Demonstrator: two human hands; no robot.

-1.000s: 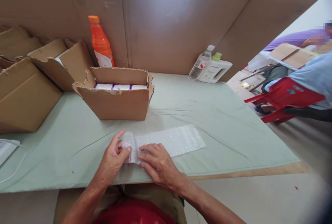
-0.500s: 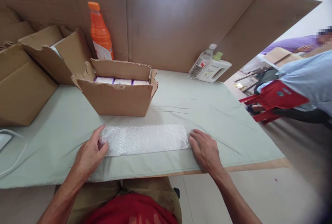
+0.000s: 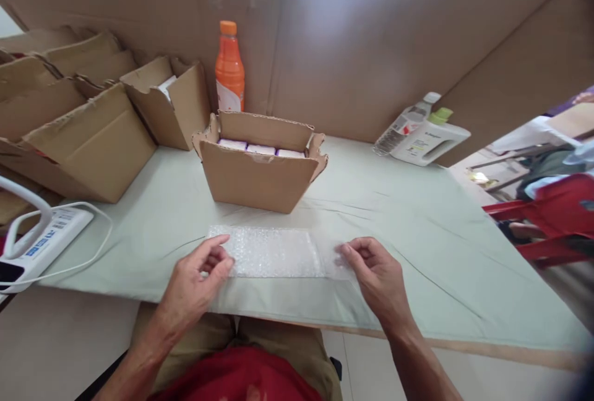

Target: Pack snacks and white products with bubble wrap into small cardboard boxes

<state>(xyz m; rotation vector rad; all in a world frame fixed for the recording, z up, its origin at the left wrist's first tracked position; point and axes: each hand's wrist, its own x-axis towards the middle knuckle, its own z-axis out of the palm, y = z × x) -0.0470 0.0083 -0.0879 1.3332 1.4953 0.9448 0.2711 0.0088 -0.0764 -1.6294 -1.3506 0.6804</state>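
A flat strip of clear bubble wrap (image 3: 273, 252) lies on the pale green table cloth (image 3: 417, 228) near the front edge. My left hand (image 3: 197, 280) sits at its left end, fingers curled and thumb over the edge, pinching it. At the right end, my right hand (image 3: 378, 271) has its fingers curled on the sheet. Just behind the strip stands an open cardboard box (image 3: 260, 181) with three small white boxes (image 3: 261, 148) showing inside.
An orange bottle (image 3: 229, 70) stands behind the open box against a tall cardboard wall (image 3: 352, 48). A white jug (image 3: 431, 141) and a clear bottle (image 3: 401, 125) lie at the back right. Several cardboard boxes (image 3: 93, 141) crowd the left. A white corded device (image 3: 41, 240) lies far left; a red chair (image 3: 552, 215) right.
The hands left the folded left end, drew apart and spread the bubble wrap flat. Both now curl their fingers on its two ends. The view has swung left.
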